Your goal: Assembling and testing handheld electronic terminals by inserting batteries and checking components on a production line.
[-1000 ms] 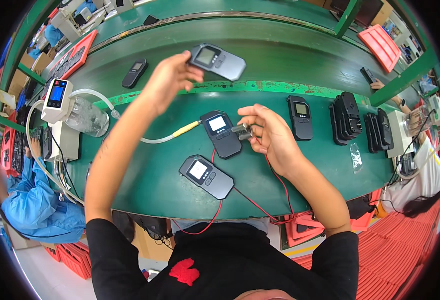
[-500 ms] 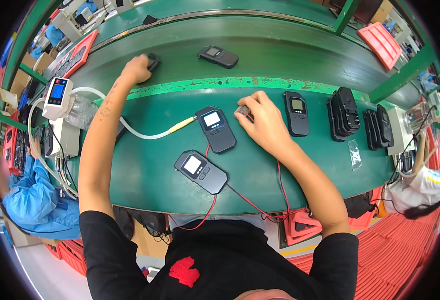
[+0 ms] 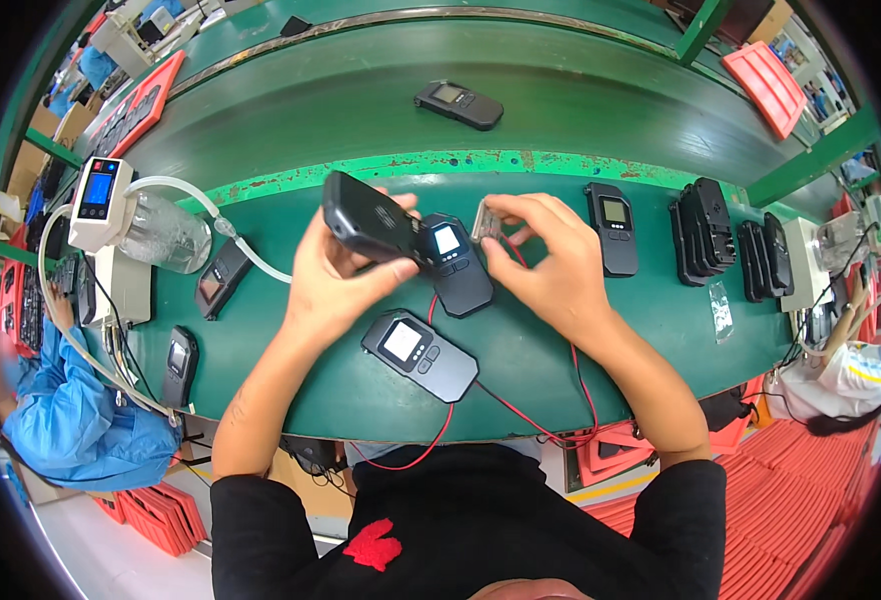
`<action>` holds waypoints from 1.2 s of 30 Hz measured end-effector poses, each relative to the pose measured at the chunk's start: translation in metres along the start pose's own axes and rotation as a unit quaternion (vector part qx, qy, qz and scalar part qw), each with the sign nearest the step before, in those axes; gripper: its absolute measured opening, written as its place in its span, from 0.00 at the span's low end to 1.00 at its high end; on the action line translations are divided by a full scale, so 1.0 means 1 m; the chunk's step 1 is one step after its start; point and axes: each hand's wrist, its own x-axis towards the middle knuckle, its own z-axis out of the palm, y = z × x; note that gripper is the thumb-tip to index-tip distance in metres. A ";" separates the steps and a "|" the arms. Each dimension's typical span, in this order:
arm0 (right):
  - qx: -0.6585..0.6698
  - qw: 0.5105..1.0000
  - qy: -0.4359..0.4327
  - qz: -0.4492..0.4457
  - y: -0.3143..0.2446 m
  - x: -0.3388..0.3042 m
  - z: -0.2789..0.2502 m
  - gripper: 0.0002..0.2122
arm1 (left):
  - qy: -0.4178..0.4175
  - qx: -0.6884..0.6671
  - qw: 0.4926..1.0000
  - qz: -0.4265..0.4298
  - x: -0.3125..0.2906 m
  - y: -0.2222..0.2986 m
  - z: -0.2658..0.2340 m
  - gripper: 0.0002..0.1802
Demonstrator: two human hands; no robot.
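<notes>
Workbench [image 3: 536, 375], green, curving across the whole view.
Clear bottle [image 3: 171, 238] under a white head with a blue screen, at the far left; a pale hose leads from it.
Right hand [image 3: 553, 250], nearly closed, thumb and fingers pinching a small block at its left side.
Left hand [image 3: 329, 285], half curled, thumb on the near edge and fingers behind, gripping a dark unit above the bench.
Dark unit [image 3: 369, 222], no screen showing; long axis slanting from upper left down to the right, lower end aimed toward the block; left hand nearer. Unit and block stand apart.
Near device [image 3: 423, 357], screen lit, lying tilted between the forearms.
Middle device [image 3: 461, 282], screen lit, between the hands, partly hidden by the dark unit.
Small block [image 3: 483, 222], metallic grey, right of the dark unit.
Red wire [image 3: 580, 375], thin, below the right hand.
</notes>
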 end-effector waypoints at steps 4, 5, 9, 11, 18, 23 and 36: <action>0.067 0.997 0.011 -0.025 -0.017 -0.015 0.008 0.18 | -0.078 -0.009 0.996 0.033 -0.018 -0.005 0.012 0.43; 0.067 0.997 0.005 -0.047 -0.019 -0.018 0.010 0.19 | -0.101 -0.004 0.994 0.051 -0.019 -0.006 0.013 0.43; 0.075 0.994 -0.021 -0.081 -0.020 -0.015 0.008 0.21 | -0.099 0.006 0.991 0.090 -0.019 -0.014 0.008 0.44; 0.079 0.993 -0.030 -0.083 -0.024 -0.015 0.006 0.21 | -0.093 -0.006 0.991 0.100 -0.021 -0.018 0.010 0.44; 0.062 0.993 -0.023 -0.093 -0.024 -0.021 0.015 0.24 | -0.083 -0.034 0.994 0.068 -0.021 -0.020 0.017 0.43; 0.079 0.991 -0.039 -0.097 -0.023 -0.022 0.012 0.25 | -0.092 -0.041 0.993 0.064 -0.024 -0.023 0.018 0.43; 0.004 0.999 0.015 -0.029 -0.008 -0.021 0.013 0.19 | -0.036 0.218 0.964 0.147 -0.005 -0.009 -0.010 0.22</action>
